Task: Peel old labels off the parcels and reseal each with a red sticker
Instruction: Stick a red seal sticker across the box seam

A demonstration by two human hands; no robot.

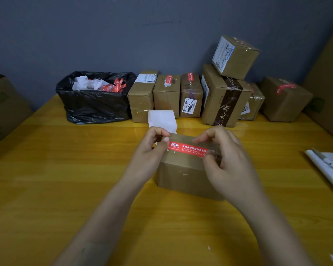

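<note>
A crinkled black plastic bin bag (94,106) holding white paper and red scraps sits at the back edge of the glossy yellow wooden table (56,169), on the left. Mid-table, the left hand (152,150) pinches the left end of a red rectangular sticker (187,149) printed with white Chinese characters, across the top of a plain brown cardboard parcel (183,177). A back-row white label (189,107) reads "3004". The right hand (229,162) pinches the sticker's right end. Broad table flanks the parcel.
</note>
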